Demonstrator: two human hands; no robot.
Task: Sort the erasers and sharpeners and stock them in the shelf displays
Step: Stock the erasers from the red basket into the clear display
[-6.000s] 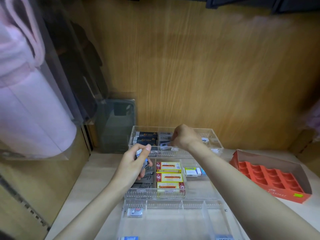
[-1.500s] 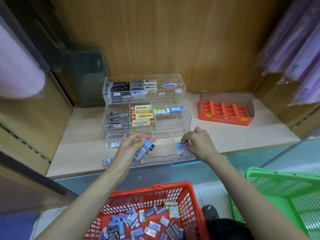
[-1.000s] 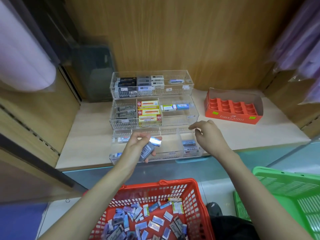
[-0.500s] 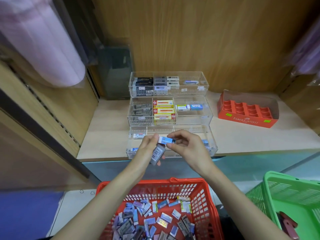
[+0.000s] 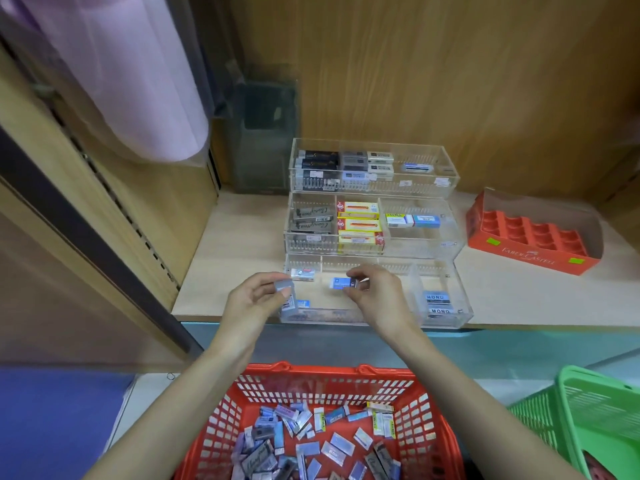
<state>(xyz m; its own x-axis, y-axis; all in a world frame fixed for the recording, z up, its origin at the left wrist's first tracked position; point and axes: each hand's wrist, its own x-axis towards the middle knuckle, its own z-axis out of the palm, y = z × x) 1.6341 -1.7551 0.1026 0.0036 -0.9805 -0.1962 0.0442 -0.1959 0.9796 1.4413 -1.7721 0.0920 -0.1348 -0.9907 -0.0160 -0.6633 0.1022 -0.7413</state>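
Over the front tier: right hand (image 5: 377, 296) is pinching a blue-sleeved eraser (image 5: 341, 283) between thumb and fingertips, holding it just above the middle compartment.
Left hand (image 5: 252, 303): is gripping a grey eraser (image 5: 287, 296), barcode side showing, over the tier's front-left corner.
Front tier (image 5: 464, 306): clear acrylic. A white eraser (image 5: 303, 273) is lying at the back-left, a small blue one (image 5: 303, 303) is lying near the front-left, and two MONO erasers (image 5: 437, 303) are sitting in the right compartment.
Middle tier (image 5: 453, 249): grey sleeved erasers (image 5: 310, 220) are lying on the left, yellow-and-red boxes (image 5: 358, 225) are filling the middle, and a white and blue pair (image 5: 412, 220) is lying side by side on the right.
Back tier (image 5: 446, 168): dark boxes (image 5: 318, 164) are sitting on the left, with paler erasers beside them.
Shelf (image 5: 239, 244): the display is sitting right at its front edge. The orange Faber-Castell carton (image 5: 530, 237) is sitting toward the right edge, well apart.
Below the shelf: red basket (image 5: 221, 420) is holding a loose pile of erasers (image 5: 311, 441), with the green basket (image 5: 588, 410) sitting to its right.
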